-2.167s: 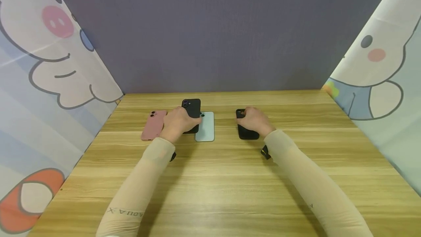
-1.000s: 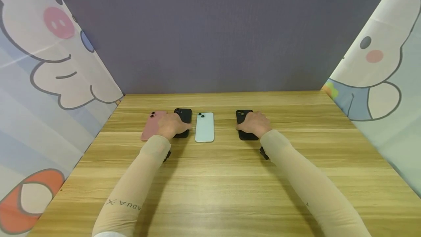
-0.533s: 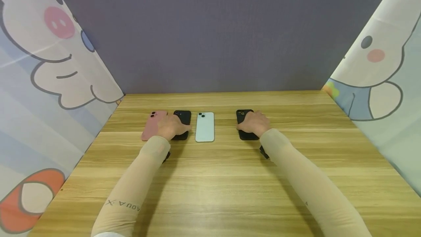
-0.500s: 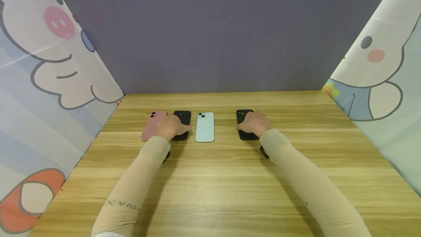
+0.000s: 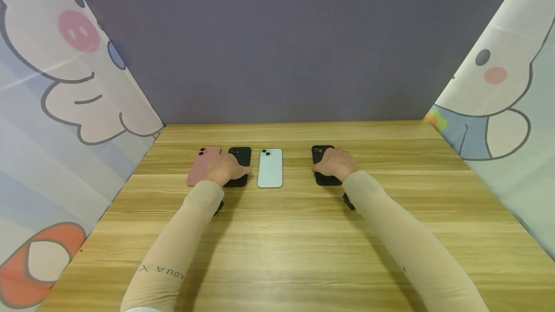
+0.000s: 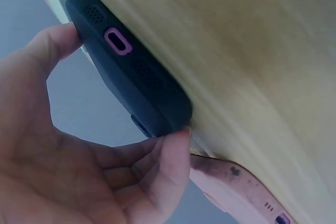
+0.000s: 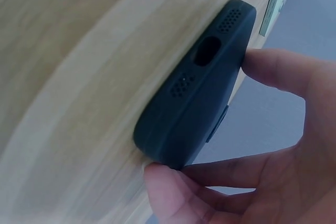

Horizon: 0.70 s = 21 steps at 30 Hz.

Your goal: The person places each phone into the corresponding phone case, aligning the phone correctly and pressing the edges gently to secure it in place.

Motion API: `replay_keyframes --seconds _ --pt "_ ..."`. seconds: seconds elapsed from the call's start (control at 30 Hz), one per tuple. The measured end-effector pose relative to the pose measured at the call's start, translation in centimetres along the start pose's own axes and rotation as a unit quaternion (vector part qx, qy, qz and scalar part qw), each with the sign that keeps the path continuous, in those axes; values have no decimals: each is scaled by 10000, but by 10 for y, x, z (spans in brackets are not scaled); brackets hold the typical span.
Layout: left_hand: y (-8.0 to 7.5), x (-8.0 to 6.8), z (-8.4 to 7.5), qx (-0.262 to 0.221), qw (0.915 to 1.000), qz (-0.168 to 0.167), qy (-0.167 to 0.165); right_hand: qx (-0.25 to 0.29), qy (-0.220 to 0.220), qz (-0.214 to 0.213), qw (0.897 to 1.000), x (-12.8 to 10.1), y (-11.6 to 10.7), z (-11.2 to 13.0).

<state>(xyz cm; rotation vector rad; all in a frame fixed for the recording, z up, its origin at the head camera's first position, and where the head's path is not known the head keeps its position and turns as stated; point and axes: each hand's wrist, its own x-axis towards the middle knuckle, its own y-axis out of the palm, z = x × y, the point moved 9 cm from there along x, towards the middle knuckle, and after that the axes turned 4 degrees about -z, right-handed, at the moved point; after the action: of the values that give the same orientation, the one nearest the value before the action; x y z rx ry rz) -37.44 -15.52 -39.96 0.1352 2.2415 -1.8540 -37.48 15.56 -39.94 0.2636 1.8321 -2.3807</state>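
Phones lie in a row on counter (image 5: 286, 235), long axes pointing away from person. Left hand (image 5: 225, 168) pinches black phone (image 5: 239, 163) just left of mint phone (image 5: 270, 167); right hand (image 5: 336, 162) pinches second black phone (image 5: 323, 165) well right of it.

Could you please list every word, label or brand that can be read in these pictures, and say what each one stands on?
"AQUA X": printed on the left sleeve, upside down as the head camera sees it.
A small dark mark on the right sleeve: too small to read.
The four phones and the cartoon curtains show no readable text in any view.
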Motion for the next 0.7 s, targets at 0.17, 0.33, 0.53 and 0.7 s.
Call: replay_keyframes --seconds 0.17,0.33,0.53,0.7 --pt "0 0 0 -25 10000 45 -1 14 -16 -20 10000 -1 0 0" --pt "0 0 2 -149 9999 66 -4 17 -25 -18 10000 -1 0 0" --pt "-3 -2 1 -278 9996 102 -44 38 -38 -33 10000 0 -1 -1" --pt "-12 -5 -9 -212 9998 -33 37 72 -70 -39 9999 1 -1 -2"
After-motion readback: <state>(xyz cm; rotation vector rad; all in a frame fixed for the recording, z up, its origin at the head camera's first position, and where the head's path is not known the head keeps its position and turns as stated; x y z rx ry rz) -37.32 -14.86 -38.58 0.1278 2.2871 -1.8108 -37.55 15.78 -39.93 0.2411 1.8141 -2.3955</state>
